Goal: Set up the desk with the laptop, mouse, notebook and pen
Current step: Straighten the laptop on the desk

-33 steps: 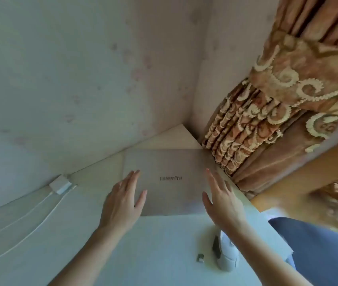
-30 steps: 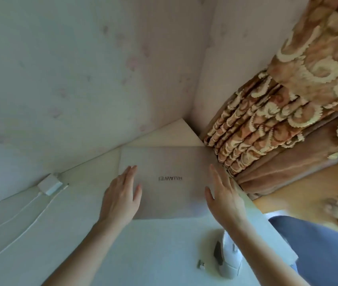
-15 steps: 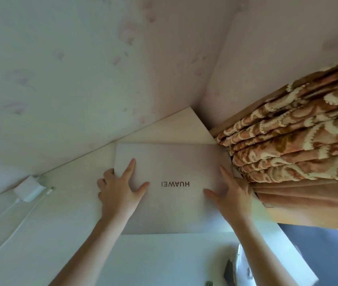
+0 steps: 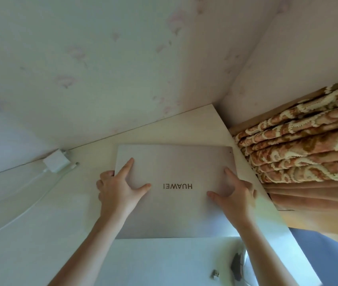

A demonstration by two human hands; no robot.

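A closed silver laptop [image 4: 176, 168] with an upside-down HUAWEI logo lies flat on the pale desk [image 4: 30, 234], near the back right corner. My left hand [image 4: 118, 190] grips its left edge, thumb and forefinger on the lid and the other fingers curled over the side. My right hand [image 4: 236, 195] holds the right edge the same way, thumb on the lid. A white and grey mouse [image 4: 239, 267] lies near the front right, partly behind my right forearm. A small USB dongle [image 4: 215, 274] sits just left of it. No notebook or pen is in view.
A white charger brick [image 4: 56, 161] with its white cable [image 4: 19, 215] lies at the desk's back left, by the wall. A patterned brown curtain [image 4: 300, 149] hangs close beside the desk's right edge. Walls meet right behind the laptop.
Both hands moved forward from hovering above the laptop and closed on its left and right edges. The view has tilted down and closer to the desk.
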